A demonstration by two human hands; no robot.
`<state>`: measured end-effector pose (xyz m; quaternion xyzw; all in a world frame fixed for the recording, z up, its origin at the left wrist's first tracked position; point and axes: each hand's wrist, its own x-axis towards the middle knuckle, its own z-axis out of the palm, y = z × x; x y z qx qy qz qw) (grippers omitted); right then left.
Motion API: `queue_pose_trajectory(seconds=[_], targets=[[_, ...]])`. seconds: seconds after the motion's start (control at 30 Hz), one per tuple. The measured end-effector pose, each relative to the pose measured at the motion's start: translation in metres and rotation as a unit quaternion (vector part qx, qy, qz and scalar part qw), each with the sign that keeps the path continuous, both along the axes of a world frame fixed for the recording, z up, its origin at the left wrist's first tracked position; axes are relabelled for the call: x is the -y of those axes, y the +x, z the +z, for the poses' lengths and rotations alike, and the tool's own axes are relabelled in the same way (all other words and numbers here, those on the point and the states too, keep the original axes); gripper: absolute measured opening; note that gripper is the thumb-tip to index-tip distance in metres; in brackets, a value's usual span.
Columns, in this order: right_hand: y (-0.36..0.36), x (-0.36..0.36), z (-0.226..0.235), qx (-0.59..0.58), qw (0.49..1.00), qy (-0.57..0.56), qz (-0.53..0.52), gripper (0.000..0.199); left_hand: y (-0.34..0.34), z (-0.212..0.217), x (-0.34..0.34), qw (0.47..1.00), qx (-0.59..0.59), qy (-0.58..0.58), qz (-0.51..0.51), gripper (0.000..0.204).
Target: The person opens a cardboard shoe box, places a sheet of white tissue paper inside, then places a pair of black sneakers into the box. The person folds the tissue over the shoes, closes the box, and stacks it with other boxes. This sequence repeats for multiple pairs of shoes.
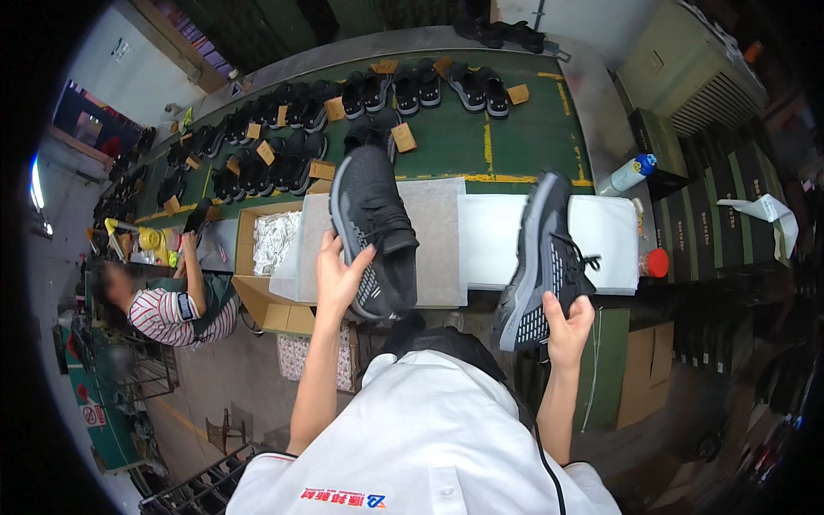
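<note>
My left hand (342, 273) grips a black sneaker (378, 232) with a grey sole, its toe pointing away from me and its collar opening toward me. In my right hand (566, 330) is a second black sneaker (541, 257), turned on its side so the grey sole edge, pale side pattern and dark laces show. Both shoes are held up over sheets of paper: a greyish wrapping sheet (439, 240) under the left one and a white sheet (605, 240) under the right one. The fingers behind each shoe are partly hidden.
Pairs of black shoes (418, 86) with brown tags stand on the green conveyor table (532, 137). An open carton (249, 249) holds crumpled white paper. A spray can (631, 173) and a red-lidded jar (654, 263) stand right, beside stacked dark boxes (721, 215). A person (176, 309) works at left.
</note>
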<state>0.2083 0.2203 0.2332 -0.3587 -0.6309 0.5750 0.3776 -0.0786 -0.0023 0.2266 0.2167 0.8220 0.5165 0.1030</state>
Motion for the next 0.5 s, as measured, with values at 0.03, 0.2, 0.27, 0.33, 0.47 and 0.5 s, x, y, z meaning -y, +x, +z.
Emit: queue_pose_trajectory(seconds=[0.03, 0.2, 0.27, 0.33, 0.47, 0.5], targets=[[0.004, 0.003, -0.010, 0.027, 1.000, 0.006, -0.012, 0.054, -0.007, -0.026, 0.005, 0.997, -0.049, -0.061, 0.018, 0.037], [0.029, 0.000, -0.049, 0.050, 0.993, -0.042, -0.102, 0.055, -0.010, -0.098, -0.012, 0.976, -0.114, -0.185, 0.011, 0.043], [0.043, 0.001, -0.048, 0.093, 0.989, -0.015, -0.114, 0.058, -0.012, -0.126, -0.017, 0.959, -0.120, -0.248, 0.060, 0.054], [0.060, 0.002, -0.056, 0.132, 0.984, 0.009, -0.122, 0.058, -0.017, -0.145, -0.028, 0.957, -0.035, -0.265, 0.108, 0.063], [0.078, 0.007, -0.065, 0.183, 0.974, 0.013, -0.133, 0.058, -0.010, -0.166, -0.023, 0.914, -0.205, -0.325, 0.134, 0.078], [0.075, 0.011, -0.060, 0.160, 0.977, -0.007, -0.139, 0.058, -0.008, -0.167, -0.022, 0.907, -0.195, -0.355, 0.116, 0.085]])
